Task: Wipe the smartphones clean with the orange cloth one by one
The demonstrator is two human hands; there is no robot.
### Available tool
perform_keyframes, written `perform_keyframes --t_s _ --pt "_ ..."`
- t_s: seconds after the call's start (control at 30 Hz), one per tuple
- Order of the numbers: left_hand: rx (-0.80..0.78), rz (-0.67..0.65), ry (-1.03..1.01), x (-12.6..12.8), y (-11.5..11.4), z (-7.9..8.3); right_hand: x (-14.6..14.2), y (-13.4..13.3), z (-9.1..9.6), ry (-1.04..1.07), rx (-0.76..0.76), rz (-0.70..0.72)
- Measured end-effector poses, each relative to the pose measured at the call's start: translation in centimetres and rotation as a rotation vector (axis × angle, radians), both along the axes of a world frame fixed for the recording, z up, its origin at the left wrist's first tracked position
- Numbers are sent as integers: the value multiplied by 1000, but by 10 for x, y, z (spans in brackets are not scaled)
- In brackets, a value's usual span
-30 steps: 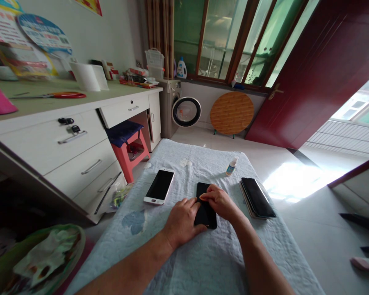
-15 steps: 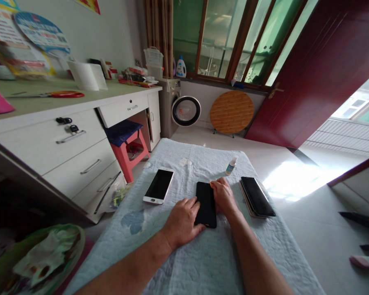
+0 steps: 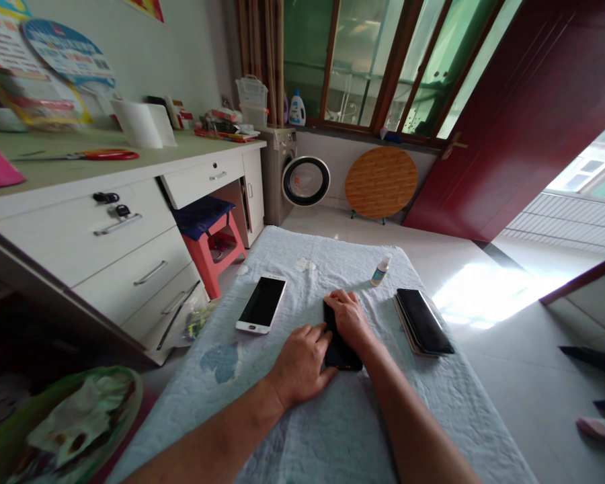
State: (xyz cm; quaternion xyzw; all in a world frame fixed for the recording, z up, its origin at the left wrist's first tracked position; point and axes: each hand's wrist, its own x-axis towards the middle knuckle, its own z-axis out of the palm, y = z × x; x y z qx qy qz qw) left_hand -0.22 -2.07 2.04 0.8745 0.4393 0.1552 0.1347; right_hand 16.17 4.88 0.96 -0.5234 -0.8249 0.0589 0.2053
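Note:
A black smartphone (image 3: 341, 351) lies face up on the pale blue quilted cloth, partly covered by both hands. My left hand (image 3: 301, 363) grips its left side, fingers over the edge and thumb at the bottom corner. Across the phone's upper part, my right hand (image 3: 350, 317) presses down with its fingers closed together. Whatever those fingers hold is hidden beneath them. To the left is a white-framed phone (image 3: 262, 306) with a dark screen. On the right, another dark phone (image 3: 424, 321) rests on a pinkish flat item. A small spray bottle (image 3: 380, 271) stands beyond my right hand.
The cloth-covered table (image 3: 307, 444) fills the middle. A desk with drawers (image 3: 131, 249) runs along the left, with a pink stool (image 3: 209, 259) beside it. A waste bin (image 3: 136, 396) sits low at left. Farther off are an open washer door (image 3: 306, 181) and a round tabletop (image 3: 382, 183).
My right hand has slid left along the phone's top edge, from its upper right corner to its upper left. The orange bit at its fingertips is now out of sight. My left hand stays put.

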Motion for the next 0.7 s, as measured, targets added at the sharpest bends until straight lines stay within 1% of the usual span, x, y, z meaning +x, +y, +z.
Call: perform_keyframes --t_s 0.1,0.3,0.47,0.57,0.7 --pt "1 3 8 0 -1 1 8 2 -2 21 24 -27" --pt "-5 6 -6 0 0 -3 28 0 -4 42 74 -185" --pt "-10 -19 0 -3 3 -3 31 -3 -1 39 86 -284" --pt "-25 -31 14 -4 4 -1 24 -1 -2 47 81 -268" --pt "-51 -28 1 -4 5 3 11 1 -4 51 46 -144"
